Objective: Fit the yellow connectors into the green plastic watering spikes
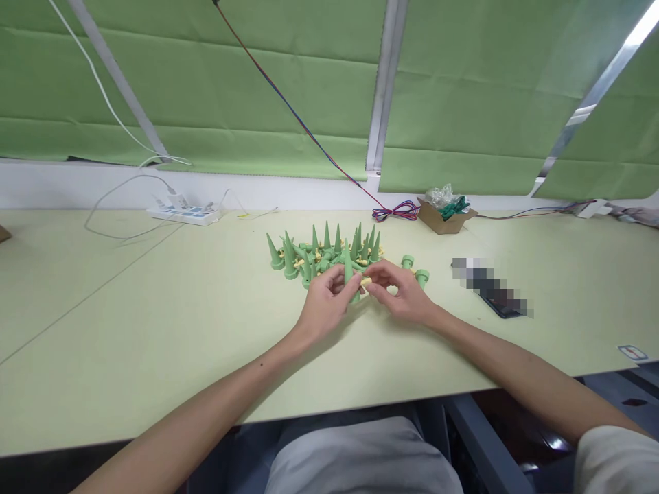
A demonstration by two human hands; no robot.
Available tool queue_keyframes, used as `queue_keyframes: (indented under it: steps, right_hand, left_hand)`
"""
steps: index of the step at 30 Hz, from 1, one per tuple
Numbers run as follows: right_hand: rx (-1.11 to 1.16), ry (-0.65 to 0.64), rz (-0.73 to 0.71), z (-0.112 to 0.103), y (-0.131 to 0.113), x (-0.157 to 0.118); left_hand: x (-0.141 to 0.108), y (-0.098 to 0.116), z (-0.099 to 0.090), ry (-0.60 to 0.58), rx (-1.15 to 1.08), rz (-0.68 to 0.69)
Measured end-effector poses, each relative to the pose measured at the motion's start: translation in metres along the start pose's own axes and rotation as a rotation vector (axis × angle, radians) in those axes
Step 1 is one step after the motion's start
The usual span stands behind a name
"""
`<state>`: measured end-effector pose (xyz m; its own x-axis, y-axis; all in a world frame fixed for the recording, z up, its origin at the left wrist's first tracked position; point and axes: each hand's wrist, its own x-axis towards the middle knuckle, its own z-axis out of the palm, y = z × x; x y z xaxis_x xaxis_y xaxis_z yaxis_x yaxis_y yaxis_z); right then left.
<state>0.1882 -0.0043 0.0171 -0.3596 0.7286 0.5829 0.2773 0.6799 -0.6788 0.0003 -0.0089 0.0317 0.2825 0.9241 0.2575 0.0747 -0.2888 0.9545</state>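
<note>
My left hand [327, 302] is closed around a green plastic watering spike [349, 264], its pointed end up. My right hand [399, 291] pinches a small yellow valve piece [366, 282] against the side of that spike; whether it sits inside the spike's hole I cannot tell. Just beyond both hands stands a group of similar green spikes [290, 257], mostly upright, with small yellow pieces [299, 263] among them. Two green caps or spike bases [422, 276] lie to the right of my right hand.
A phone [497, 295], partly blurred out, lies on the table [180, 343] at the right. At the back are a small cardboard box [443, 221] holding plastic bags, a coiled red and blue cable [396, 211] and a white power strip [188, 214]. The table's front edge runs before my lap.
</note>
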Motion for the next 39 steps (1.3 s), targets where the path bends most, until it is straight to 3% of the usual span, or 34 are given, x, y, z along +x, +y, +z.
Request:
queue_keyframes:
  steps: [5, 15, 28, 39]
  right_hand:
    - [0.013, -0.037, -0.013, 0.0011, -0.0018, 0.0003]
    - [-0.218, -0.021, -0.047, 0.0003, 0.0037, 0.0029]
    - [0.027, -0.035, 0.003, 0.0005, -0.0002, 0.0002]
    - [-0.209, -0.031, -0.104, -0.0008, 0.0009, 0.0021]
  left_hand:
    - [-0.0004, -0.0008, 0.0002, 0.019, 0.03, -0.004]
    - [-0.0031, -0.0039, 0.0005, -0.018, 0.128, 0.102]
    - [-0.0002, -0.0024, -0.0006, 0.051, 0.1, 0.029]
    - [-0.0016, -0.0082, -0.0006, -0.021, 0.126, 0.083]
